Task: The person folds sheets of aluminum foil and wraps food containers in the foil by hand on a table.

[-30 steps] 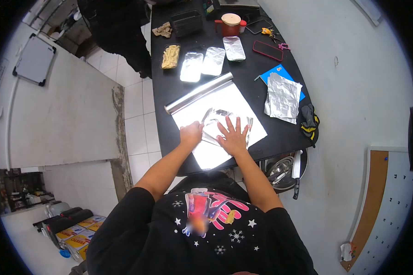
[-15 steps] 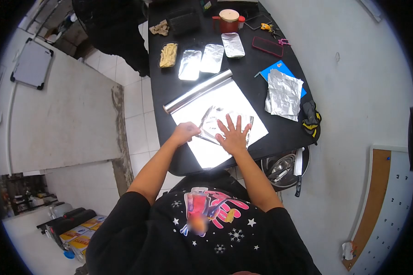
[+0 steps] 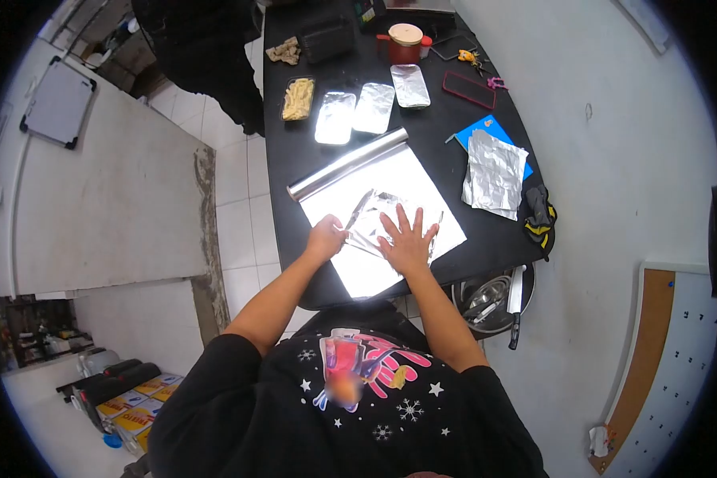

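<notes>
A sheet of aluminium foil (image 3: 410, 171) lies spread on the black table, drawn out from a foil roll (image 3: 350, 163) along its far edge. On top of it is a smaller, creased piece of foil (image 3: 377, 209). My left hand (image 3: 327, 238) is closed, its fingertips pinching the left edge of this smaller piece. My right hand (image 3: 407, 245) lies flat on the right part of the piece, fingers spread, pressing it against the sheet. The palm hides some of the foil beneath.
Beyond the roll stand foil-covered trays (image 3: 374, 107) and an uncovered tray of yellowish food (image 3: 298, 99). Cut foil sheets (image 3: 494, 175) overlap a blue item (image 3: 486, 127) at right. A knife (image 3: 516, 303) rests across a basin (image 3: 486, 299) beside the table. A red mug (image 3: 403, 49) stands farther back.
The view has shifted slightly, so the table sits a little lower. My right hand's fingers have come a bit closer together on the foil; my left hand stays at the piece's edge.
</notes>
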### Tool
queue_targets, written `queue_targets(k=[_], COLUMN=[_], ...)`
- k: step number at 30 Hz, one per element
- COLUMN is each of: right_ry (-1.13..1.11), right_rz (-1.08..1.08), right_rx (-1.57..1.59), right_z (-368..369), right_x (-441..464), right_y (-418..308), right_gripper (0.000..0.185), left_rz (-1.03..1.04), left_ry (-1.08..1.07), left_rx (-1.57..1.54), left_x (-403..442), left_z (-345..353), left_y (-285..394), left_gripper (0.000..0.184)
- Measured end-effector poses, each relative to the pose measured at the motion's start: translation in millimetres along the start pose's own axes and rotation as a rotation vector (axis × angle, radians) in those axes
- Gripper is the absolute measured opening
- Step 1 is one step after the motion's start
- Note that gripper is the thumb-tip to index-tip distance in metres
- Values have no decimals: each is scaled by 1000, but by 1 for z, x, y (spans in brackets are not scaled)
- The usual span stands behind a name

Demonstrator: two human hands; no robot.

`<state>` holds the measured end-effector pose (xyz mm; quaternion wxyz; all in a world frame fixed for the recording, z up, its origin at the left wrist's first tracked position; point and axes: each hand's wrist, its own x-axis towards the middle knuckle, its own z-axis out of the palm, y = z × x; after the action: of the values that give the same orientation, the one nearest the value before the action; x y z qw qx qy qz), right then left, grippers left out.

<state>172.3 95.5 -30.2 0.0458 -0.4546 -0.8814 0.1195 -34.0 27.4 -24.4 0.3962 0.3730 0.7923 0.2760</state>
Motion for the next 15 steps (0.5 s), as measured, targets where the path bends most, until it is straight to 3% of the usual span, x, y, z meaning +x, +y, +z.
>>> queue_targets(k=[7, 13, 15], right_ry=[20, 2, -23], right_rz=[45, 96, 106], right_rx=[16, 13, 19], right_z=[-4, -6, -8], right_x=[0, 0, 0], right_y=[-2, -4, -4], right_gripper=[57, 59, 59], left_rz=[151, 125, 271], left_ry=[76, 94, 209], left_rx=[125, 314, 399], left_x=[-15, -12, -18], left_z=[3, 3, -3], left_y=[18, 20, 23], left_gripper=[13, 13, 15])
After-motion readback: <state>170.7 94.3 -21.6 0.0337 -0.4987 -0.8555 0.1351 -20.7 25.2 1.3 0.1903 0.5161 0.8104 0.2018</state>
